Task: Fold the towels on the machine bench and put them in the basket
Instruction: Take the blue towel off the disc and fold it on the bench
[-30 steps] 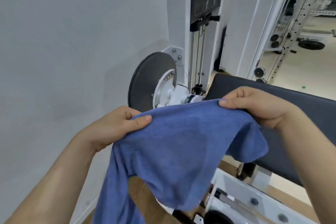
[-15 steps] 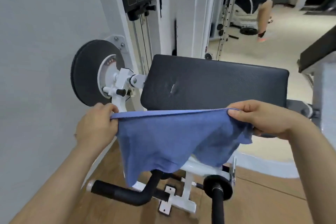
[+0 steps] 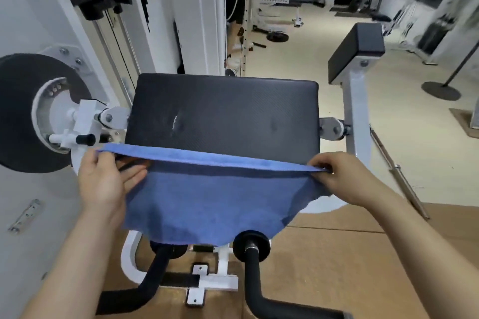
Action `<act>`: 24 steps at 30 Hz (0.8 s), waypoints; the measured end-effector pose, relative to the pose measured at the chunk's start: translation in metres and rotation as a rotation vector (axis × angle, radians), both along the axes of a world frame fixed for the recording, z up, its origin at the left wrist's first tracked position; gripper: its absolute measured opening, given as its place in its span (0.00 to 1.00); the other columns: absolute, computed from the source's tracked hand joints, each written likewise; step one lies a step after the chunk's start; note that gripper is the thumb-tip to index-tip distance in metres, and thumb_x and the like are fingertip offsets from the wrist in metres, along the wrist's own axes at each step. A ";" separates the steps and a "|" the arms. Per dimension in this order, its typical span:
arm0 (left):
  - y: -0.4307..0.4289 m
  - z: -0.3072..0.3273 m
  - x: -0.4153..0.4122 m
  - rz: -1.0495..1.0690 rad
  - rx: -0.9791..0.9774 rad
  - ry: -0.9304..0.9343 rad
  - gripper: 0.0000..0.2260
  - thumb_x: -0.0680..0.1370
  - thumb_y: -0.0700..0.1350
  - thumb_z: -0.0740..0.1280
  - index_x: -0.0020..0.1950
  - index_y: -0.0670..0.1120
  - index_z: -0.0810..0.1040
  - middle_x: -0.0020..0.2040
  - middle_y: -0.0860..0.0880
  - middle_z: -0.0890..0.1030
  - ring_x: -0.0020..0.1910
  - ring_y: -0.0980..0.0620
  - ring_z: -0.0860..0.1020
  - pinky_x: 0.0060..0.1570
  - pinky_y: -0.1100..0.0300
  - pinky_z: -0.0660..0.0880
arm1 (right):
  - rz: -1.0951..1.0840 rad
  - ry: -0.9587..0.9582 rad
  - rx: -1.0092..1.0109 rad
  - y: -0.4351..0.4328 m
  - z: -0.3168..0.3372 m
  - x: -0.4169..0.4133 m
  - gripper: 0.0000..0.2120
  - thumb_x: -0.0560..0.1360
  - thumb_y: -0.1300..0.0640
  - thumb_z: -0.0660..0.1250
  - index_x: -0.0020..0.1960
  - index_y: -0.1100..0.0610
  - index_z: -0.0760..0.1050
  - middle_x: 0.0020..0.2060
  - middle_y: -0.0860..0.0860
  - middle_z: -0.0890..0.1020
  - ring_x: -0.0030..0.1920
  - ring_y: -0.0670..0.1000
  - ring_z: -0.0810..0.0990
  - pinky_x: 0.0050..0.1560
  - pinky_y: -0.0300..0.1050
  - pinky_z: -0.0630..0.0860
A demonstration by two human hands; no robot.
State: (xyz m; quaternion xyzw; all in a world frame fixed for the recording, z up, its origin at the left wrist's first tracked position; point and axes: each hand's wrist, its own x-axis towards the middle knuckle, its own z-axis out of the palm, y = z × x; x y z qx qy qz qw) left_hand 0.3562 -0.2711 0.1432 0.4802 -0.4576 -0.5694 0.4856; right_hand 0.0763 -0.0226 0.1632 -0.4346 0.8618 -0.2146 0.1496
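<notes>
- Blue towel (image 3: 207,202) stretched in the air at the near edge of the bench pad (image 3: 225,111), rest hanging.
- Left hand (image 3: 103,184) pinches the left corner, other fingers spread beneath; right hand (image 3: 347,176) pinches the right corner.
- Risk — left pinch looks slight (judgement only); a slip drops that corner, skewing the fold.
- Hanging hem may snag the black handle (image 3: 252,267) below.

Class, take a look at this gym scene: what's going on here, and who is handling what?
A person holds a blue towel stretched out by its top edge. The left hand pinches one corner and the right hand the other. The edge is level with the near side of the black bench, and the rest hangs down. No basket is in view.
</notes>
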 end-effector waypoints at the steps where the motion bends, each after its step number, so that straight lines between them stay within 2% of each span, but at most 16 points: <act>1: 0.001 0.003 -0.006 0.007 -0.043 0.002 0.09 0.82 0.43 0.51 0.55 0.48 0.71 0.47 0.46 0.80 0.37 0.51 0.83 0.38 0.60 0.81 | -0.045 -0.088 -0.070 0.003 0.000 -0.009 0.10 0.75 0.63 0.63 0.39 0.53 0.79 0.33 0.52 0.80 0.30 0.45 0.76 0.30 0.33 0.71; 3: 0.002 0.004 -0.019 0.011 -0.114 0.025 0.09 0.82 0.41 0.53 0.50 0.50 0.71 0.45 0.48 0.80 0.38 0.54 0.81 0.39 0.63 0.79 | -0.108 -0.315 -0.158 0.010 0.003 -0.029 0.08 0.77 0.60 0.64 0.43 0.55 0.81 0.34 0.55 0.80 0.32 0.46 0.75 0.30 0.36 0.71; 5: 0.003 0.000 -0.037 -0.004 -0.160 0.027 0.06 0.80 0.40 0.56 0.49 0.49 0.70 0.43 0.50 0.77 0.41 0.55 0.79 0.40 0.65 0.76 | -0.068 -0.489 -0.114 0.013 0.008 -0.055 0.09 0.79 0.57 0.63 0.47 0.53 0.82 0.37 0.52 0.77 0.38 0.47 0.73 0.33 0.36 0.71; 8: 0.003 -0.011 -0.068 0.003 -0.177 -0.068 0.03 0.76 0.44 0.61 0.47 0.51 0.72 0.43 0.49 0.76 0.42 0.53 0.76 0.43 0.61 0.73 | 0.100 -0.483 0.004 0.006 0.013 -0.095 0.11 0.81 0.56 0.60 0.51 0.53 0.82 0.41 0.52 0.76 0.40 0.47 0.71 0.34 0.35 0.71; 10: 0.006 -0.018 -0.091 0.025 -0.166 -0.153 0.04 0.73 0.48 0.64 0.46 0.54 0.74 0.44 0.48 0.76 0.45 0.49 0.74 0.47 0.54 0.71 | 0.132 -0.459 -0.076 -0.006 0.013 -0.120 0.11 0.80 0.59 0.61 0.48 0.54 0.82 0.41 0.56 0.77 0.40 0.49 0.72 0.33 0.37 0.74; 13: 0.014 -0.023 -0.129 0.092 -0.150 -0.203 0.04 0.72 0.49 0.65 0.44 0.56 0.75 0.44 0.49 0.76 0.46 0.49 0.72 0.47 0.51 0.68 | 0.134 -0.573 -0.246 -0.027 0.009 -0.158 0.10 0.79 0.63 0.62 0.45 0.59 0.82 0.38 0.55 0.79 0.39 0.51 0.77 0.38 0.41 0.81; 16: 0.021 -0.016 -0.166 0.168 -0.207 -0.245 0.04 0.75 0.43 0.63 0.46 0.52 0.74 0.44 0.49 0.76 0.45 0.49 0.73 0.48 0.56 0.70 | 0.174 -0.467 -0.238 -0.045 0.005 -0.193 0.11 0.77 0.60 0.62 0.41 0.61 0.80 0.31 0.53 0.76 0.33 0.50 0.77 0.32 0.39 0.76; 19: 0.024 -0.008 -0.191 0.252 -0.239 -0.302 0.06 0.79 0.40 0.61 0.46 0.50 0.73 0.42 0.51 0.75 0.41 0.54 0.73 0.41 0.66 0.69 | 0.219 -0.214 -0.233 -0.064 0.006 -0.228 0.16 0.76 0.54 0.63 0.34 0.64 0.73 0.25 0.51 0.71 0.28 0.52 0.71 0.34 0.45 0.68; 22: 0.019 0.000 -0.205 0.306 -0.265 -0.375 0.05 0.80 0.41 0.60 0.50 0.49 0.74 0.47 0.50 0.77 0.47 0.52 0.74 0.46 0.62 0.70 | 0.221 -0.126 -0.247 -0.081 0.010 -0.256 0.17 0.76 0.53 0.62 0.35 0.65 0.72 0.25 0.53 0.71 0.32 0.60 0.75 0.34 0.45 0.68; 24: 0.013 0.007 -0.216 0.312 -0.296 -0.415 0.05 0.80 0.42 0.60 0.51 0.49 0.75 0.46 0.50 0.77 0.47 0.52 0.74 0.46 0.61 0.69 | 0.209 -0.117 -0.245 -0.093 0.008 -0.273 0.17 0.77 0.53 0.62 0.36 0.64 0.73 0.26 0.53 0.73 0.35 0.60 0.79 0.35 0.46 0.71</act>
